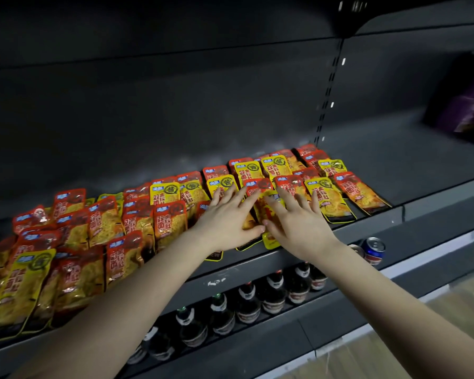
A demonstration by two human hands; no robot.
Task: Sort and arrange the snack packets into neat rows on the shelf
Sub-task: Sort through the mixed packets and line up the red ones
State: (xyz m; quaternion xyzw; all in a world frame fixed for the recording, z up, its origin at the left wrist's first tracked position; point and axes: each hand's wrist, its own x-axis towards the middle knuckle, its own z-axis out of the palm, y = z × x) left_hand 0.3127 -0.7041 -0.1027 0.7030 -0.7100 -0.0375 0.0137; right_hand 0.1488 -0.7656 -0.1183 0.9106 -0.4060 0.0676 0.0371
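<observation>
Many red and yellow snack packets cover the dark shelf. On the left they lie in a loose heap; toward the right they lie in overlapping rows. My left hand and my right hand rest side by side, fingers spread, flat on the packets in the middle. Between my thumbs sits a red packet on top of a yellow one that overhangs the shelf's front edge. Neither hand visibly grips a packet.
The shelf's right part is bare. A purple box stands at the far right. Below, dark bottles stand in a row, with a can at the right. A slotted upright runs up the back wall.
</observation>
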